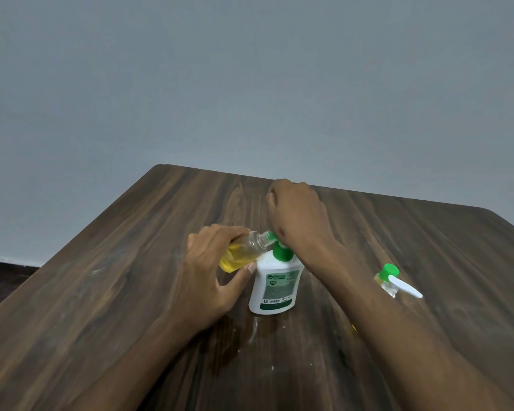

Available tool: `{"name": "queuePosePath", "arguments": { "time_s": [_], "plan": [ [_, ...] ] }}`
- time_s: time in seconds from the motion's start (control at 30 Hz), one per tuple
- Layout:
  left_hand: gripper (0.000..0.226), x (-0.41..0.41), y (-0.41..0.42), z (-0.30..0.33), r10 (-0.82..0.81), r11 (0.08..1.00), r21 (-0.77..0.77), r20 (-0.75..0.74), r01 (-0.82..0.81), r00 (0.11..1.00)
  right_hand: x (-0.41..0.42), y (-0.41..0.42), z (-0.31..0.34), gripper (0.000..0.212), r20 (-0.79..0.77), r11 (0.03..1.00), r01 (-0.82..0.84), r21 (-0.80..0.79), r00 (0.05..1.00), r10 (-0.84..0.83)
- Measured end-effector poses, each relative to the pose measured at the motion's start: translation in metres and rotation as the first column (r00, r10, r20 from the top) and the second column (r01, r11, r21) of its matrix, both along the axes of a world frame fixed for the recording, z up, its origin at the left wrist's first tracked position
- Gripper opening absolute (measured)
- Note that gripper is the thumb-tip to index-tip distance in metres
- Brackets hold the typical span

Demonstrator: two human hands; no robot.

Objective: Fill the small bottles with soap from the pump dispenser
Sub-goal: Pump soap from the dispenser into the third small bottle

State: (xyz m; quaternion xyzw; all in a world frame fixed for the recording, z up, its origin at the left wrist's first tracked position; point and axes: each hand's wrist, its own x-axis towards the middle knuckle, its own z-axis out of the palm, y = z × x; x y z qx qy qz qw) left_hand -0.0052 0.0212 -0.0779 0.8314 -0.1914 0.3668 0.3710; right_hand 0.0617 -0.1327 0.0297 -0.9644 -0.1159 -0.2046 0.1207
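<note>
Fingers (220,241) of our left hand (208,271) grip the tilted small bottle (241,253) at the pump dispenser (275,283) spout; our right hand (297,215), fingers curled, presses the pump; a slipped mouth could spill soap onto the tabletop (131,292).

Layout on the table

A pump dispenser (275,284) is being kept upright near the middle of the table (131,292). Just to its left, a small bottle (244,252) is being held tilted by the left hand (208,271), its mouth being met by the dispenser's nozzle. The pump head is being covered from above by the right hand (297,215). A second small bottle (389,280) is being left well apart at the right.
</note>
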Motion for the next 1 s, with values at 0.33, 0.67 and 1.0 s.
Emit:
{"name": "queuePosePath", "arguments": {
  "time_s": [0.33, 0.67, 1.0],
  "plan": [
    [0.037, 0.0001, 0.0, -0.0014, 0.003, 1.0, -0.013, 0.004, -0.003, 1.0, 0.0017, -0.0006, -0.0014, 0.015, 0.013, 1.0, -0.014, -0.003, 1.0, 0.014],
    [0.037, 0.0003, -0.0004, -0.0016, -0.014, 1.0, -0.016, 0.013, 0.014, 1.0, -0.0007, -0.001, 0.0031, 0.013, 0.004, 1.0, -0.013, 0.007, 1.0, 0.013],
    [0.035, 0.0018, -0.0006, -0.0017, -0.005, 1.0, -0.005, 0.011, 0.005, 1.0, -0.0007, -0.0005, 0.0026, 0.017, 0.013, 0.999, -0.024, 0.021, 1.0, 0.024]
  ]
}}
